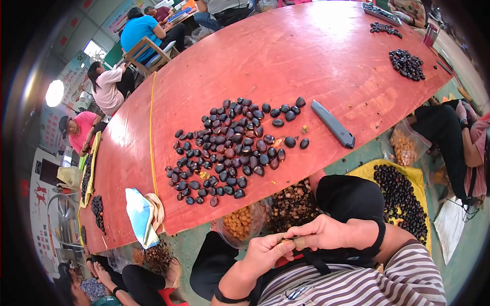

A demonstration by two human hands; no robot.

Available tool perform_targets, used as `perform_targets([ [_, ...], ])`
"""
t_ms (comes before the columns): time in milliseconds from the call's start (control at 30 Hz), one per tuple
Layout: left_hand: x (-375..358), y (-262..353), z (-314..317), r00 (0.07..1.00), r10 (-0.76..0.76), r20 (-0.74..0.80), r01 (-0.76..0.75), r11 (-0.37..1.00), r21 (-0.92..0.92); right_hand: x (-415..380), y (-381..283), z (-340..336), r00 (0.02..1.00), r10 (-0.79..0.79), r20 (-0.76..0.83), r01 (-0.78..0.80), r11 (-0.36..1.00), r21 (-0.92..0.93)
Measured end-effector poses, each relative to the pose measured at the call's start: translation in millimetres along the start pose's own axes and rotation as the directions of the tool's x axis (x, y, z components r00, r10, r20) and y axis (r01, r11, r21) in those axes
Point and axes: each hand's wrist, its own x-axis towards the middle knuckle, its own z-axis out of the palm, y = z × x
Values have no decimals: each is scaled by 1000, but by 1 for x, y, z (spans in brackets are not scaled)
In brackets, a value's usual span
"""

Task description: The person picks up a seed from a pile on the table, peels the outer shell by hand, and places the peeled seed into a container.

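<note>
My left hand [266,259] and my right hand [322,233] meet above my lap, with fingertips pinched together. Between them is a small dark bit, mostly hidden by the fingers; I cannot make out its kind. Just beyond the hands, a clear plastic container or bag [260,217] holds round yellow-orange kernels [238,224]. Beside it lies a heap of brown husks [293,206]. On the red table ahead, shiny dark oval nuts or seeds [229,145] are spread in a loose pile. A long grey object [334,125] rests to their right.
A blue-and-white packet [140,217] and beige cloth [157,206] lie at the table's [286,66] near-left edge. A yellow sack [416,178] bearing dark seeds [400,204] is on the floor at right, near a bag of kernels [403,148]. Several people sit around.
</note>
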Motion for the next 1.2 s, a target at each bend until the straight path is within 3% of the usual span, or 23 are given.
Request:
perform_targets([
  [133,0,1,2,973,-98,209,128,983,-134,-1,-9,-7,985,71,160,-60,996,-71],
  [233,5,11,4,953,-137,272,161,984,-70,3,-19,-11,985,107,137,-83,981,-175],
  [267,6,12,5,945,-145,293,166,985,-51,7,-11,-12,999,-31,-27,28,996,-80],
  [333,11,3,5,997,-29,77,40,989,-145,13,-11,-18,958,-124,-261,119,992,-34],
  [400,15,-3,0,989,47,-137,-85,956,-283,13,-7,-18,914,-282,-292,189,932,-308],
  [433,14,-6,-3,988,50,-144,-101,924,-369,14,-2,-17,924,-226,-308,126,941,-315],
  [600,14,-4,-17,986,84,-144,-155,777,-611,21,10,2,898,-295,-326,267,955,-126],
  [633,14,-5,-19,986,88,-139,-157,758,-633,21,9,5,901,-296,-316,258,953,-158],
  [800,13,-11,-19,980,119,-162,-188,822,-537,19,-10,14,942,-282,-183,254,953,-163],
  [1033,9,-16,-17,980,108,-169,-188,794,-578,20,-4,13,960,-229,-162,211,970,-120],
  [1133,11,-21,-14,978,103,-180,-186,820,-542,26,6,14,908,-371,-193,330,919,-214],
  [1200,12,-22,-12,978,86,-192,-186,785,-591,23,4,15,925,-321,-203,287,941,-181],
])
